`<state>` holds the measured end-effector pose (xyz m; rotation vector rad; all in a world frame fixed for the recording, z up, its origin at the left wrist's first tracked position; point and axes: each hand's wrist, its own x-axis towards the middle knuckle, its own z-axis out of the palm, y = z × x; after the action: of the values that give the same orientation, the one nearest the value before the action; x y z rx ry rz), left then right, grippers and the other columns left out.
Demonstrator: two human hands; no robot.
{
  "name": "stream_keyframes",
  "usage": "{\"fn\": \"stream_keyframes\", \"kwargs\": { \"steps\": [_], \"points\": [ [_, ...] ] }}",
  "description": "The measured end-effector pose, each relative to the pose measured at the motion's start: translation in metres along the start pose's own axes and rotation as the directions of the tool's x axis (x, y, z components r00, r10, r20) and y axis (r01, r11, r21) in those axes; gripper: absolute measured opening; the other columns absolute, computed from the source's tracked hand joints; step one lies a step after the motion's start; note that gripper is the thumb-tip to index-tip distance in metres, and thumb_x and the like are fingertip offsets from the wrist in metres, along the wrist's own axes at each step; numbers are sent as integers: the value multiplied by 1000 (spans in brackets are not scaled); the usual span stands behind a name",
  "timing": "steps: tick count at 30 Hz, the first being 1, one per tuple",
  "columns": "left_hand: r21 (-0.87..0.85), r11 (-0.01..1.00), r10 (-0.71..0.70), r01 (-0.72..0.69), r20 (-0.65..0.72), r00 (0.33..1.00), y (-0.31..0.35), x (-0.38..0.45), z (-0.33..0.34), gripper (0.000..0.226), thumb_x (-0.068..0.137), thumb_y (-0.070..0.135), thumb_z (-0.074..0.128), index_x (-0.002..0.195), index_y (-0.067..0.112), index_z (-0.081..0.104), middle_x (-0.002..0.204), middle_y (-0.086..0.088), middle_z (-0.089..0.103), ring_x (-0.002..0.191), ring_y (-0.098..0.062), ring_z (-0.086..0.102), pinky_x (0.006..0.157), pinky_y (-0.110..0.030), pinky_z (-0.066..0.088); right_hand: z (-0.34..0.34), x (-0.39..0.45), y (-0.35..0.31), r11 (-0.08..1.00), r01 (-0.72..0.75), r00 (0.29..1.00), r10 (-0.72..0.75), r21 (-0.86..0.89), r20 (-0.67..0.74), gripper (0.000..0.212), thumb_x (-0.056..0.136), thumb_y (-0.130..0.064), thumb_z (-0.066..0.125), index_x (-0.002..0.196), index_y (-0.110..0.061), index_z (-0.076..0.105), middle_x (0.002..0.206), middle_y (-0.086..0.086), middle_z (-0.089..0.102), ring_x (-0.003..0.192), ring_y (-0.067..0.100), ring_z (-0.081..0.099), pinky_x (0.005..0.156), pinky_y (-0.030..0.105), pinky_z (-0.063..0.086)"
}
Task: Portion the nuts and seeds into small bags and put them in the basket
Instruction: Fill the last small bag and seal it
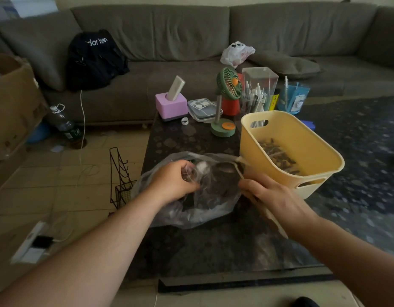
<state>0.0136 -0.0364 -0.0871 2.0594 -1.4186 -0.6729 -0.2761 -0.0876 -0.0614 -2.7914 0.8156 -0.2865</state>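
Observation:
A large clear plastic bag [191, 209] of dark nuts and seeds lies on the dark stone table [213, 251]. My left hand [174, 182] is curled around a small clear bag [190, 173] at the big bag's opening. My right hand [273, 196] grips the long beige handle of a scoop [239, 171], whose bowl sits inside the big bag just right of the small one. Right of the hands stands a yellow basket [313, 151], and filled small bags of nuts [278, 156] lie on its bottom.
At the back of the table stand a green desk fan [227, 103], a pink box [171, 106], a flat plastic case [202, 108], a clear pen holder [259, 89] and a blue cup [293, 98]. A wire rack [120, 180] stands on the floor left of the table. Behind is a grey sofa [191, 36].

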Motion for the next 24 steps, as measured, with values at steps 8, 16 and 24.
{"fn": "stream_keyframes", "kwargs": {
  "steps": [8, 16, 24],
  "points": [
    [12, 1000, 14, -14, -5, 1000, 4, -1, 2, 41, 78, 38, 93, 110, 43, 68, 97, 23, 70, 94, 1, 64, 83, -27, 51, 18, -4, 8, 965, 3, 973, 58, -263, 225, 71, 92, -19, 71, 153, -34, 39, 153, -5, 33, 124, 20, 58, 98, 37, 57],
    [-45, 999, 28, -25, 71, 997, 11, -6, 7, 44, 83, 38, 89, 120, 43, 67, 102, 24, 68, 98, 5, 62, 88, -25, 51, 11, 24, -18, 961, -214, 971, 229, -175, 72, 26, 103, -34, 48, 106, -28, 73, 104, -8, 55, 89, 15, 61, 77, 34, 58],
    [-41, 999, 7, -1, 151, 989, 19, -13, 13, 76, 78, 43, 92, 143, 43, 54, 133, 19, 65, 120, -4, 61, 109, -36, 52, 22, 60, -30, 931, -241, 930, 302, -274, 208, 24, 100, -13, 64, 123, -22, 66, 123, 2, 60, 108, 23, 65, 87, 37, 60]
  ]
}}
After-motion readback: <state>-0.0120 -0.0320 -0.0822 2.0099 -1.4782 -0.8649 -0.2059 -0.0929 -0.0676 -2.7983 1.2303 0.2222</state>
